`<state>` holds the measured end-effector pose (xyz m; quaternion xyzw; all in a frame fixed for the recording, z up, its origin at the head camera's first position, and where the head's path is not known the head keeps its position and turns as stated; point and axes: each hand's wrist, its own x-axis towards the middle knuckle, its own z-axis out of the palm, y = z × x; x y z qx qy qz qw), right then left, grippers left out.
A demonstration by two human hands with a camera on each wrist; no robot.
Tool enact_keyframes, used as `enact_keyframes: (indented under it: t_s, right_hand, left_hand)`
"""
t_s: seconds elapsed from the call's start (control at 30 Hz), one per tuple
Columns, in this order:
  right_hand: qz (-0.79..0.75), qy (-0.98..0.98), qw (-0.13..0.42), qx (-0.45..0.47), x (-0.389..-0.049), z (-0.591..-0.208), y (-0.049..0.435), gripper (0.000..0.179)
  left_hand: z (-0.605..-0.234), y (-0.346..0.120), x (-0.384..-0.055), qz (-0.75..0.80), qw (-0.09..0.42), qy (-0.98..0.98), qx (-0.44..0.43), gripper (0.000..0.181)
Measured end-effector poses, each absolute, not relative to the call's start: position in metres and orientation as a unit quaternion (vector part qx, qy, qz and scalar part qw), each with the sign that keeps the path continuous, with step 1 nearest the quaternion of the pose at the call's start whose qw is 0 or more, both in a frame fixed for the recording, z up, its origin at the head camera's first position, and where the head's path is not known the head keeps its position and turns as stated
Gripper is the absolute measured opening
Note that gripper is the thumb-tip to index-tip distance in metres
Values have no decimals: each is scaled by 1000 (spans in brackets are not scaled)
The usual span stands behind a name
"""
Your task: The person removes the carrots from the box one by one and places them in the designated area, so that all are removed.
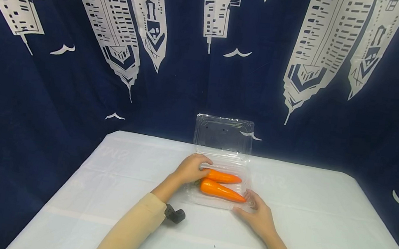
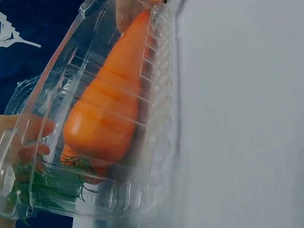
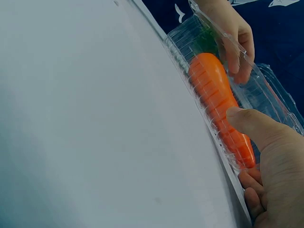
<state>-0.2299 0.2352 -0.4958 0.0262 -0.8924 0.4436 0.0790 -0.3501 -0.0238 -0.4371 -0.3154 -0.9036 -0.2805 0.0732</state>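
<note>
Two orange carrots lie side by side in an open clear plastic clamshell box, the near carrot (image 1: 222, 190) and the far carrot (image 1: 224, 177). The box (image 1: 208, 201) stands on the white table with its lid (image 1: 224, 136) raised behind. Green tops (image 2: 52, 185) show at the carrots' thick ends. My left hand (image 1: 192, 168) reaches over the box's left side, its extended fingers beside the far carrot's thick end. At the right front corner, my right hand (image 1: 257, 214) holds the box. Its thumb (image 3: 247, 121) lies across the near wall, with the other fingers curled round the end.
The white table (image 1: 322, 222) spreads out on both sides of the box. Behind it hangs a dark blue cloth (image 1: 204, 87) with white building and bird prints. Dark camera mounts (image 1: 175, 214) sit on both wrists.
</note>
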Motion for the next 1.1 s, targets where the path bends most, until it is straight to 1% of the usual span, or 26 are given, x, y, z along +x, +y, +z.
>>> enact_keyframes:
  t_s: [0.33, 0.47, 0.77, 1.1]
  right_hand:
    - [444, -892, 73, 25, -231, -496, 235, 79]
    - [447, -891, 77, 26, -231, -496, 235, 78]
    - [450, -890, 77, 23, -232, -496, 235, 78]
    - [450, -890, 73, 21, -231, -496, 235, 79]
  left_hand:
    - [-431, -15, -356, -214, 9, -930, -299, 30]
    - [-428, -11, -356, -171, -4, -940, -297, 33]
    - [-430, -6, -352, -140, -7, -945, -296, 41]
    - [-443, -3, -351, -86, 35, -953, -289, 47]
